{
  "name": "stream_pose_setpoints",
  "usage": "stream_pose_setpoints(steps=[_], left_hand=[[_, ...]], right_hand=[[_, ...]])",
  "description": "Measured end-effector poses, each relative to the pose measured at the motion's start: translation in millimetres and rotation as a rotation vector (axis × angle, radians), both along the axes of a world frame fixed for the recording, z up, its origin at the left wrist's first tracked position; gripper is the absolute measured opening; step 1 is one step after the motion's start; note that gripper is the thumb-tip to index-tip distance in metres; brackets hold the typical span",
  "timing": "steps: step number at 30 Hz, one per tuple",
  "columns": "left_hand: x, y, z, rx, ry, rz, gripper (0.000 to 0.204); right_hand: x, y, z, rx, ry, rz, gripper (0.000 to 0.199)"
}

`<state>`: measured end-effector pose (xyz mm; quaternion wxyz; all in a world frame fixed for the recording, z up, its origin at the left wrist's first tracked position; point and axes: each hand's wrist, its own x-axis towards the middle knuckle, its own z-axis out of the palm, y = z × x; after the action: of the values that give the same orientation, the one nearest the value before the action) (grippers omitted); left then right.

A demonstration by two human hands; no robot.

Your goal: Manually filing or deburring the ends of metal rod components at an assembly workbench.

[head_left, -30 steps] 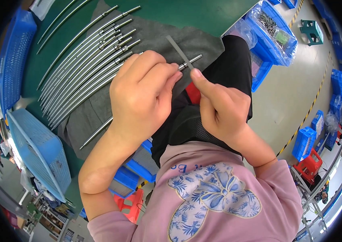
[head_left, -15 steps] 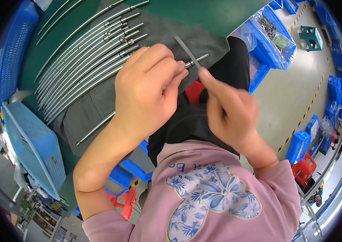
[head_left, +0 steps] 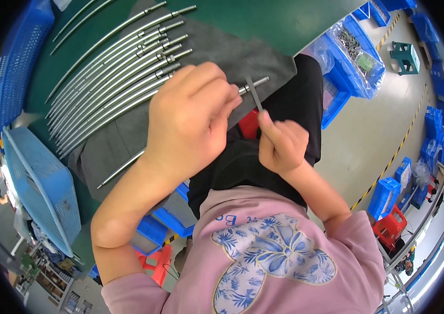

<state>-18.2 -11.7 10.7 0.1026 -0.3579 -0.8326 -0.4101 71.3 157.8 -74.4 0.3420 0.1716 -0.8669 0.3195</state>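
Observation:
My left hand (head_left: pixel 190 118) is closed around a slim metal rod (head_left: pixel 122 168). One end of that rod sticks out to the right past my fingers, and its long tail runs down to the lower left on a grey cloth. Closed on a flat, narrow file (head_left: pixel 255 95), my right hand (head_left: pixel 284 144) has its thumb along the tool. The file crosses the rod near a collar close to the rod's tip. Beyond my left hand, several similar metal rods (head_left: pixel 106 94) lie side by side on the grey cloth (head_left: pixel 227 47).
Two blue perforated baskets (head_left: pixel 44 183) stand along the left of the green table (head_left: pixel 269 18). Right of the table, a blue bin (head_left: pixel 358 52) holds small metal parts in plastic. Green stool (head_left: pixel 405 57), red chair (head_left: pixel 389 227) and blue crates (head_left: pixel 384 196) stand on the floor.
My right hand has drawn the file down and slightly left across the rod, so less of the file reaches beyond it. The left hand keeps its hold on the rod.

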Motion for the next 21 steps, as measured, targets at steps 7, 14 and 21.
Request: stream_pose_setpoints(steps=[7,14,21], left_hand=[[1,-2,1,-0.012,-0.008,0.005,0.018],[1,-3,2,0.0,-0.018,-0.015,0.017],[7,-3,2,-0.051,0.056,0.003,0.018]], right_hand=[[1,-4,-10,0.025,-0.041,-0.002,0.043],[-14,-5,-5,-0.014,0.097,0.04,0.046],[10,26,31,-0.097,0.024,0.03,0.046]])
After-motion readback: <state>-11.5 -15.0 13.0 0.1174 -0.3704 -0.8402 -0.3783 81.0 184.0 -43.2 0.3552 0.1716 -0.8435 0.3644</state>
